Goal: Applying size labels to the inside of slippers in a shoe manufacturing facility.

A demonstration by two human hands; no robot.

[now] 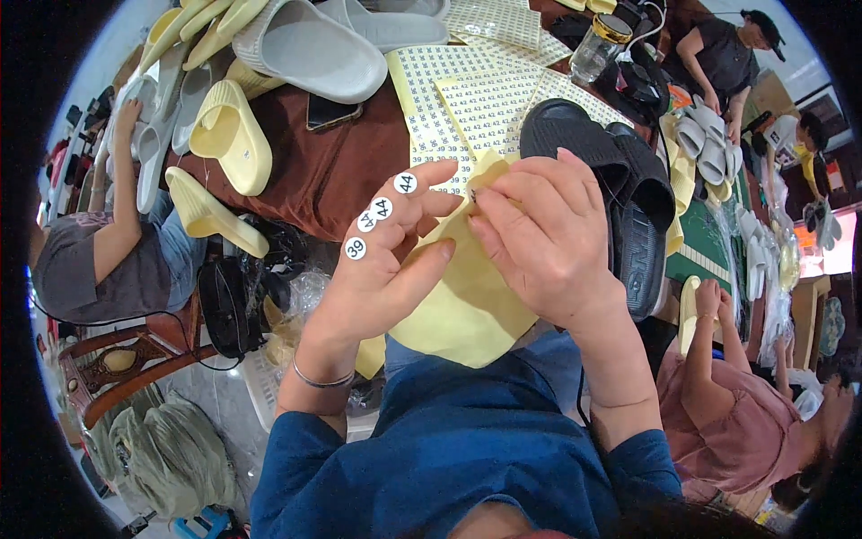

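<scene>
My right hand pinches the upper part of a pale yellow sticker sheet between thumb and fingers. The sheet is bent and hangs down over my lap. A tiny dark mark shows at the fingertips; what it is I cannot make out. Beside it, my left hand has its fingers partly bent and its thumb apart, lying over the sheet's left edge. Several round white stickers with printed numbers sit along the backs of its fingers. Just right of my right hand stand black slide sandals.
Number-sticker sheets lie on the brown cloth. Around them are grey slides, yellow slides, a phone and a glass jar. People work at left and right; a green mat lies at right.
</scene>
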